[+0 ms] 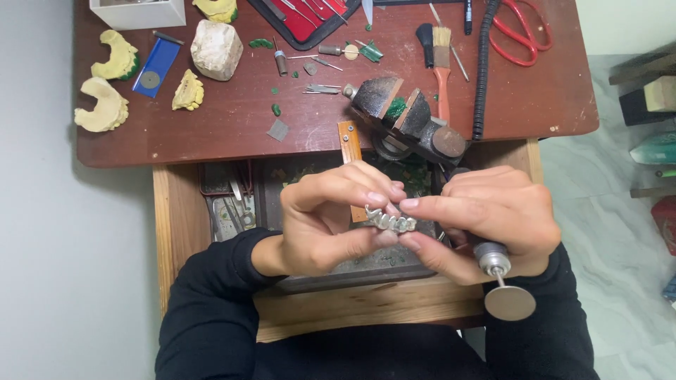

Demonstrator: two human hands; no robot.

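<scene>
Right now I pinch the silver dental bridge between both hands; my right also grips a rotary handpiece.

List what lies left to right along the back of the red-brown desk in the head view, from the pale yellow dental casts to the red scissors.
Pale yellow plaster dental casts → blue flat card with a grey disc → whitish stone block → red-lined tray of metal instruments → dark metal bench vise → orange-handled brush → black coiled cord → red-handled scissors.
</scene>
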